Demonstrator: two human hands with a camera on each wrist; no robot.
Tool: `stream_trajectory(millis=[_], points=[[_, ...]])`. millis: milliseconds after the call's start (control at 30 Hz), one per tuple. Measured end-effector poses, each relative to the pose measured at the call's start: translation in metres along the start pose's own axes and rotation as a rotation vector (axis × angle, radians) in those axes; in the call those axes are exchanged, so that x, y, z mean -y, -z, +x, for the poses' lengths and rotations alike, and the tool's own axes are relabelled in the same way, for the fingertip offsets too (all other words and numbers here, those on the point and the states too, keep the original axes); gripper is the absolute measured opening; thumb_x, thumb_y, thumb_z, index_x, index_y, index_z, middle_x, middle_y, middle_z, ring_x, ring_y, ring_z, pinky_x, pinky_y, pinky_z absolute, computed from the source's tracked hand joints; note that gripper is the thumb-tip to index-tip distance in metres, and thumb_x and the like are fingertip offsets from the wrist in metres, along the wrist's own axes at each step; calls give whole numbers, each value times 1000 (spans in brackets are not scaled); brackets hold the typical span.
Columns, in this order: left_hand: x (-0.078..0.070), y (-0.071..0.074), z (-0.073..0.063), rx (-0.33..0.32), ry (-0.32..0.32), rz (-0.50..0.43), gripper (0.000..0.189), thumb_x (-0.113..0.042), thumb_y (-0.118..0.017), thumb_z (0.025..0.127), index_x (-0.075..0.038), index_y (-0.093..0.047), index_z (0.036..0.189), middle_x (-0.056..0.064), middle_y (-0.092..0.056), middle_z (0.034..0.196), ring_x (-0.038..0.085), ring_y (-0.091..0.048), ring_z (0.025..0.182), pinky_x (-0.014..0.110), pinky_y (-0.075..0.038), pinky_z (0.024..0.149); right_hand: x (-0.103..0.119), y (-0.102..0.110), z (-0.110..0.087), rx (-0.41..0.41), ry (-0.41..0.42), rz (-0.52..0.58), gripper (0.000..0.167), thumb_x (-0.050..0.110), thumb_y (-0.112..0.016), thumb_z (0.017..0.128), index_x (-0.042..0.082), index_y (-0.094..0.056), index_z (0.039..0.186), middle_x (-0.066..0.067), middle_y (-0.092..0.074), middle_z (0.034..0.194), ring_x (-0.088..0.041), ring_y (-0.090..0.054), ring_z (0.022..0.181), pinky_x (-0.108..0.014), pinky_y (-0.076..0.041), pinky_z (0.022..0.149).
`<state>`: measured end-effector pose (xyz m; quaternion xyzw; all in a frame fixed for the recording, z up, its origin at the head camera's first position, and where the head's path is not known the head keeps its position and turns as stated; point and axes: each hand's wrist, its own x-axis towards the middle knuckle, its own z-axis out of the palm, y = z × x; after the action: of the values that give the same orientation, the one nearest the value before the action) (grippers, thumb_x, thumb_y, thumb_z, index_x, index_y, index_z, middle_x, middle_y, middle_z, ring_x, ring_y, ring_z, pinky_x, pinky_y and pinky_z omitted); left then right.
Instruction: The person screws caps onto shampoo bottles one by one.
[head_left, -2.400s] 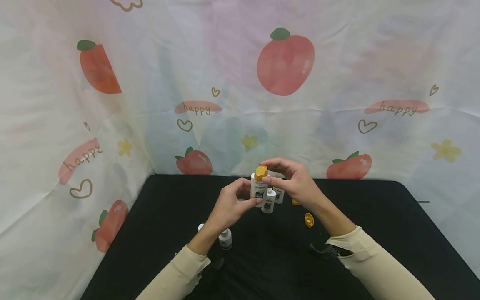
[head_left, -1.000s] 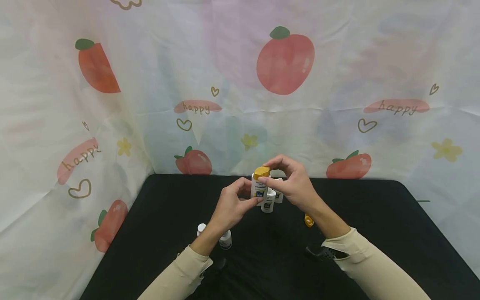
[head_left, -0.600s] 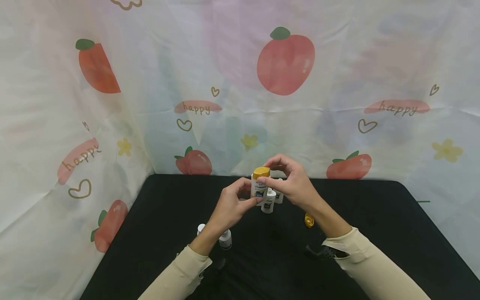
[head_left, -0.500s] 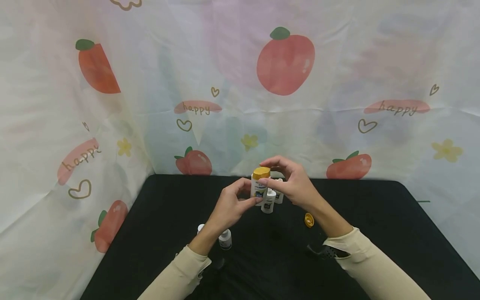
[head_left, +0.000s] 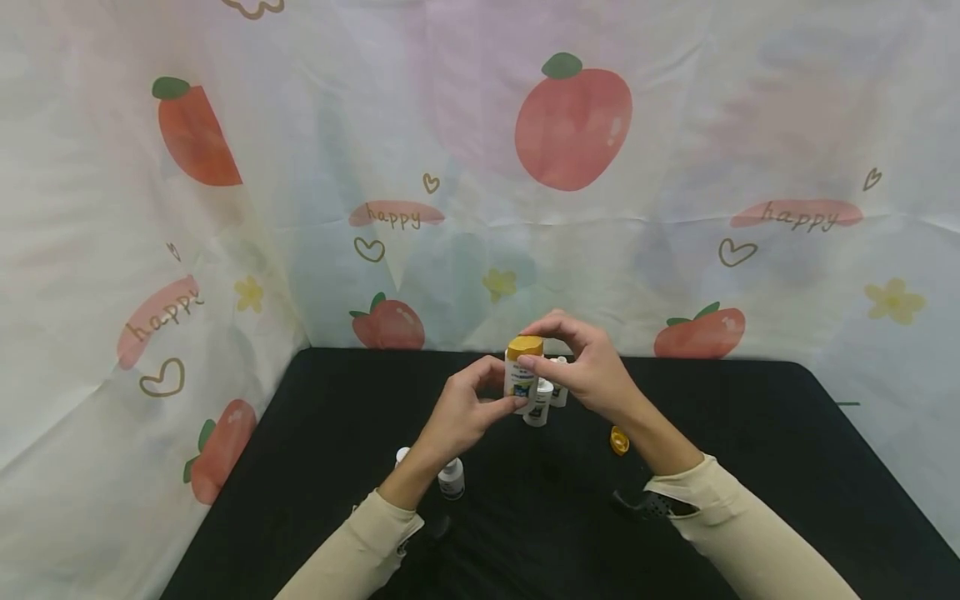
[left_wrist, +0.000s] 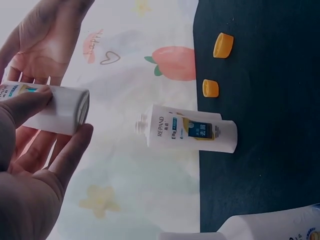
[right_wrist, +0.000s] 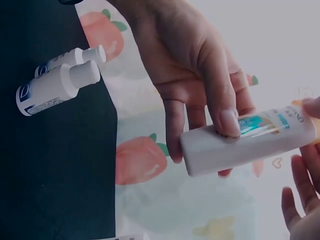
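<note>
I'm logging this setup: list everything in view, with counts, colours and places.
Table: one, black, below
Backdrop: one, pale fruit print, behind
Held bottle: one, white, head-view centre
Held cap: one, yellow, atop it
Open bottles: two, white, standing right of it
Loose caps: two, yellow, on table
White-capped bottles: two, white, table's near left
Sleeves: two, cream, forearms
Wrist gear: two, dark, sleeve ends
Left hand: one, bare, round held bottle
Right hand: one, bare, at held cap

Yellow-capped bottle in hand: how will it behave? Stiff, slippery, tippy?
The yellow-capped bottle is probably stiff: no dent shows where the left hand grips it. Its smooth sides look somewhat slippery. Set upright, it would likely tip if pushed high, being taller than it is wide.
</note>
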<state>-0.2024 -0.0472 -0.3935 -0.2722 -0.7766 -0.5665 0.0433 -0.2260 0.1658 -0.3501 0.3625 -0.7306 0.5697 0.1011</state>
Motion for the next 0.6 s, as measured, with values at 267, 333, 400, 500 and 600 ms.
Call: stream_trajectory(millis=[267,333,400,500,600], points=[[0,-4,1,-37,27,-40,28,-11,-78,90,-11,-64,113,6,-71,107,18,-70,103,30,-59,82,3,-3,1,-38,17,-33,28,-3,-75,89,9,-70,114,-7,-65,106,-18,-60,100,-28,-47,99],[1,-5,0,-45,30,-43,27,-11,-79,90,-11,-64,113,6,-71,106,18,-69,103,30,-60,82,2,-4,1,-43,15,-35,28,-4,-75,88,9,-70,113,-6,-64,106,-18,-60,99,-28,-48,98],[2,-6,0,-57,31,-42,28,-11,-80,89,-11,-64,112,7,-71,105,19,-70,102,31,-60,81,2,-4,1,-50,12,-36,29,-6,-75,87,8,-70,112,-6,-64,106,-18,-60,99,-27,-48,98],[2,-7,0,-77,34,-35,29,-9,-80,88,-9,-64,112,8,-71,105,21,-70,101,33,-60,80,1,-5,2,-58,7,-43,30,-10,-75,85,4,-70,112,-9,-64,106,-17,-59,98,-26,-48,96],[-4,-7,0,-90,50,-23,29,-4,-80,87,-5,-63,110,12,-71,105,25,-70,101,33,-61,80,11,-7,3,-65,2,-52,28,-12,-74,85,-1,-69,110,-12,-64,105,-16,-59,97,-25,-48,94]])
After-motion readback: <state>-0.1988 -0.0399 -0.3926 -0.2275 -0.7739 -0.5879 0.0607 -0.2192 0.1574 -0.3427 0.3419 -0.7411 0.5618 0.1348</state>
